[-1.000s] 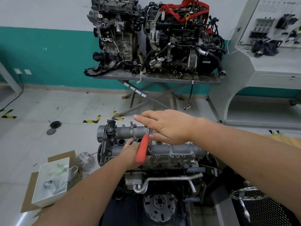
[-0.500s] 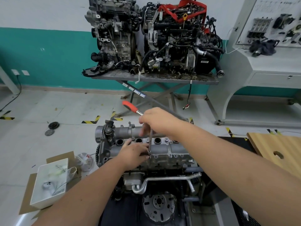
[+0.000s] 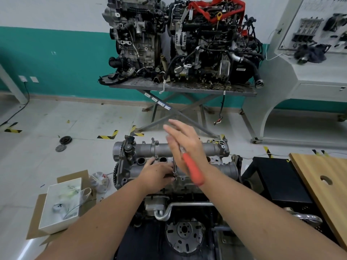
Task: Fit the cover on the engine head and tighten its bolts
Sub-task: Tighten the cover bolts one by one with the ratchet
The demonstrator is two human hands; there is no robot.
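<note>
The step in hand looks like running down one cover (image 3: pixel 216 148) bolt with a ratchet (image 3: pixel 192 170). To do it well, the extension (image 3: pixel 174 167) should stay square over the bolt while the handle swings, so the socket does not ride off the head; the left hand's job is to pin that foot in place. Short, even sweeps suit the cramped spot between the two cam housings. Each bolt is best snugged lightly first, with final tightening done in turn across the cover, so the casting seats flat.

The left hand (image 3: pixel 156 174) rests on the cover with its fingers curled down around the foot of the extension. The right hand (image 3: pixel 185 145) is blurred; its fingers look nearly straight and spread, palm against the red handle and pushing it, not wrapped round it. Whether the thumb hooks the handle I cannot tell.

The cover is a bare grey aluminium casting, already sitting on the head of the engine (image 3: pixel 185 233) directly below the camera. It has two long rounded housings running left to right, a row of dark round wells between them, and small bolt bosses along its edges. A sprocket shows at its left end. The handle reaches toward the camera, over the right wrist.
</note>
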